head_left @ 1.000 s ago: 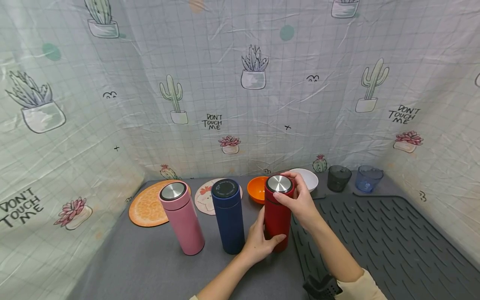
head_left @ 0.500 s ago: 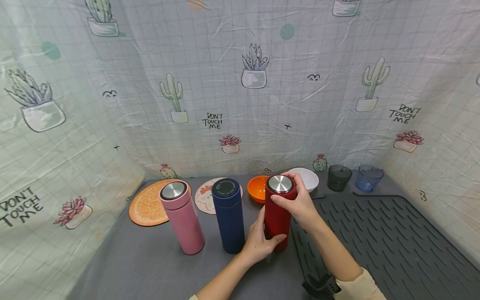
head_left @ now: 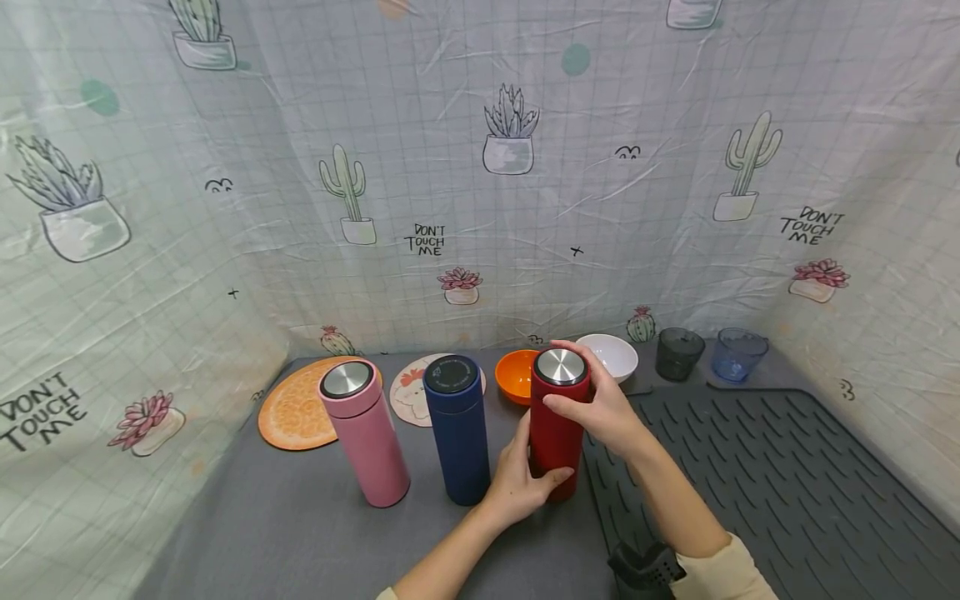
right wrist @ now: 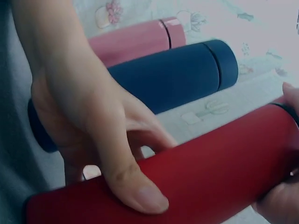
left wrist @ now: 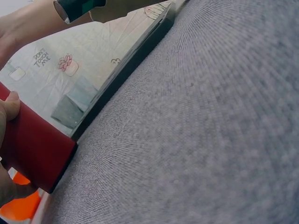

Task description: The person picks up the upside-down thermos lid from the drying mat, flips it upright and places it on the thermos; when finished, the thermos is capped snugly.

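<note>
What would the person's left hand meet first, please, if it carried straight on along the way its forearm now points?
Nothing new: the left hand already grips the tall red cylindrical flask. Past it, probably the round orange bowl, though depth is unclear.

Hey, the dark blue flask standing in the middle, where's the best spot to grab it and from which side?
Probably around the mid-body of the dark blue flask, coming from the front, the near side. It stands upright, a smooth straight cylinder. The pink flask is close on one side and the left hand, holding the red flask, on the other, so sideways approaches look cramped.
</note>
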A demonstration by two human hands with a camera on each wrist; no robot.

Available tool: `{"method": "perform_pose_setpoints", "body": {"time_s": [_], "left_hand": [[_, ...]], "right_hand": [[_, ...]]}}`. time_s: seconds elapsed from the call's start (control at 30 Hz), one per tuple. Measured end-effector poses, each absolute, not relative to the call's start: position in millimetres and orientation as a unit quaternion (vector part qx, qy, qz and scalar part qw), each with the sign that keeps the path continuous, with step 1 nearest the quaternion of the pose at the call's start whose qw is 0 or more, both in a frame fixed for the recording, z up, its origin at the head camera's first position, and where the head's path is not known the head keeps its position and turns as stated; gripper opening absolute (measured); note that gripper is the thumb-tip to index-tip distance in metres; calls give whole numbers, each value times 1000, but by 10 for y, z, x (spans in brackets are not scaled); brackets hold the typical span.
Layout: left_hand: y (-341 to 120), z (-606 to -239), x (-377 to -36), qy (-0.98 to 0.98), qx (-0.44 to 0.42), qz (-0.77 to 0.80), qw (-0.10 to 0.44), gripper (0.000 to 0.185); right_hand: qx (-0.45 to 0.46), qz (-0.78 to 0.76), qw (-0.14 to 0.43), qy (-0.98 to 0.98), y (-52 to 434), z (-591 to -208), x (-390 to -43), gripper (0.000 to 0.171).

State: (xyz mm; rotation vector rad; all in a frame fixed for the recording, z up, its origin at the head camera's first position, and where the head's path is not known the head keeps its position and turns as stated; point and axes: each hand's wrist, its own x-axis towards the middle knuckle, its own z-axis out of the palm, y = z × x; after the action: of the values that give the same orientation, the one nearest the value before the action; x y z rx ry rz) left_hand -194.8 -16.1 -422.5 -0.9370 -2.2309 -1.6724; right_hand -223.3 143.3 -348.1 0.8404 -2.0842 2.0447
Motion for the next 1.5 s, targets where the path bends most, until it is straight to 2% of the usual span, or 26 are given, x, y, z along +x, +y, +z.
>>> {"method": "perform_pose_setpoints", "body": {"time_s": [0.13,0.37,0.67,0.83,1.17,1.5], "left_hand": [[-158,-4213,-1946,-753,-316,-568,100,79],[-155,-4194,-1939,-754,-316,-566,105,78],[-139,-4296,-2008,-753,-319,-564,115,79],[-117,-4489,-2115,-760,-310,-557,124,84],[-96,-4530,-2108,-765,-304,-547,149,85],[-106,-4222,-1887,-768,-303,-540,162,78]], "right_hand": [[297,674,23,-676,1484,-3484,-2258,68],[277,690,50,-667,1441,-3475,-2257,66],[303,683,16,-664,1483,-3505,-2273,64],[295,691,32,-659,1453,-3513,-2269,63],[252,701,74,-663,1348,-3522,-2225,64],[241,702,109,-661,1307,-3568,-2215,62]]}}
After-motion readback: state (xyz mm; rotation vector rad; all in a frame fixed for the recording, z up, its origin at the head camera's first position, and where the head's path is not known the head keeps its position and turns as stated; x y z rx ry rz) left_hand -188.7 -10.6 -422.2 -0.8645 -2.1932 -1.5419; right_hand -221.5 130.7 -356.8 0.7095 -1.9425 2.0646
